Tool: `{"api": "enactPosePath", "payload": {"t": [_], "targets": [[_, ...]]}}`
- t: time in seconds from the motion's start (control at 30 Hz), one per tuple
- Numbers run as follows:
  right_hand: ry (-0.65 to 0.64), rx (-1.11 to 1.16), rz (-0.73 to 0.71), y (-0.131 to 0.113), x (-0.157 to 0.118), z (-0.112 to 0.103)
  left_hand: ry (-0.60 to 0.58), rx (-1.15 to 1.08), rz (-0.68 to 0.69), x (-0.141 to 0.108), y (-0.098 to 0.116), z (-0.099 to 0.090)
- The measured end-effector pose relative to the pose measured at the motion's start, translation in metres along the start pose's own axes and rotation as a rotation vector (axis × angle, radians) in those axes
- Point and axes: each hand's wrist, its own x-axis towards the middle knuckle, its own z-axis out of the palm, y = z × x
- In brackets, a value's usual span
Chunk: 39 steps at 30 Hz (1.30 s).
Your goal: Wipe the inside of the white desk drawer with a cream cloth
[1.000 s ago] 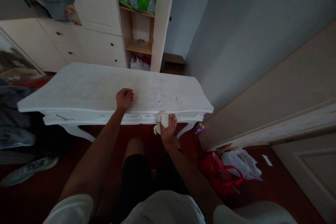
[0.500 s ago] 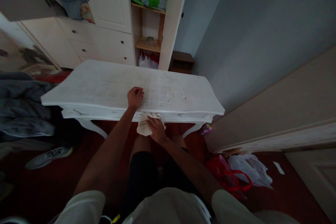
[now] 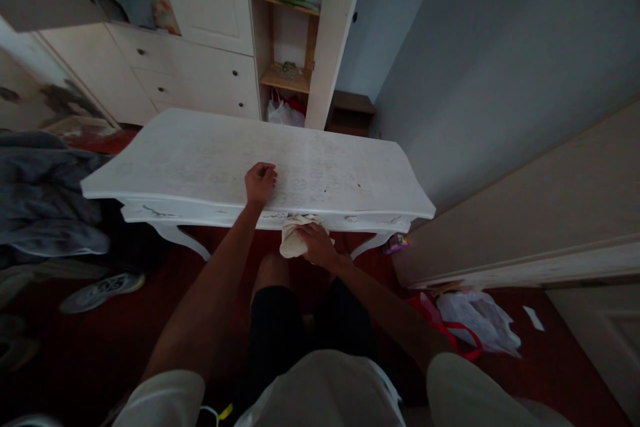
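My left hand (image 3: pixel 261 183) rests on the smudged top of a white table (image 3: pixel 200 153), near its front edge. Its fingers are loosely curled, and I see nothing in them. Below that edge, my right hand (image 3: pixel 319 244) grips a cream cloth (image 3: pixel 294 238) and presses it against the table's front face, partly covering the carved trim. Part of the cloth is hidden under the fingers. Small dark specks lie on the tabletop to the right of my left hand.
Behind the table stands a white wardrobe (image 3: pixel 210 7) with an open door and bags on its shelves. Grey clothing (image 3: pixel 45 193) is heaped at the left, above a shoe (image 3: pixel 103 291). A white plastic bag (image 3: pixel 477 320) and a red bag lie on the floor at right.
My right hand has slid the cloth to the right along the table's front face. My left hand stays at the same place on the tabletop. The view has shifted slightly.
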Motion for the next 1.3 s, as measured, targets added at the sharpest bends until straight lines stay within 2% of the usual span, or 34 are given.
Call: {"api": "enactPosePath", "payload": {"t": [0.1, 0.3, 0.43, 0.53, 0.63, 0.7, 0.77, 0.83, 0.97, 1.1, 1.17, 1.23, 1.3], "targets": [[-0.003, 0.005, 0.035, 0.022, -0.020, -0.008, 0.002, -0.006, 0.002, 0.001, -0.002, -0.001], [0.064, -0.051, 0.178, 0.078, -0.078, -0.029, -0.001, -0.017, 0.003, 0.001, -0.002, 0.000], [0.022, -0.106, 0.193, 0.108, -0.113, -0.043, 0.000, -0.007, 0.016, 0.000, 0.001, -0.001], [0.048, -0.172, 0.307, 0.136, -0.142, -0.053, -0.005, -0.009, 0.018, -0.001, 0.002, -0.001], [0.117, -0.200, 0.404, 0.170, -0.177, -0.063, -0.012, -0.004, 0.005, -0.001, 0.004, -0.002], [0.219, -0.214, 0.444, 0.188, -0.200, -0.070, -0.005, 0.001, -0.006, -0.001, 0.005, -0.001], [0.351, -0.225, 0.441, 0.196, -0.216, -0.079, 0.002, 0.005, -0.010, -0.001, 0.006, -0.001], [0.449, -0.233, 0.411, 0.193, -0.224, -0.092, 0.007, 0.006, -0.011, 0.000, 0.006, -0.001], [0.561, -0.217, 0.300, 0.158, -0.208, -0.135, 0.024, -0.007, -0.011, 0.001, 0.006, -0.001], [0.764, -0.203, 0.177, 0.120, -0.157, -0.193, 0.034, 0.015, -0.013, 0.001, 0.006, -0.001], [0.870, -0.203, 0.140, 0.114, -0.123, -0.216, 0.035, 0.022, -0.010, 0.002, 0.006, -0.001], [0.905, -0.193, 0.140, 0.118, -0.086, -0.228, 0.036, 0.020, -0.005, 0.002, 0.006, -0.001], [0.810, -0.175, 0.140, 0.129, -0.049, -0.227, 0.037, 0.011, 0.001, 0.002, 0.005, -0.001]]}}
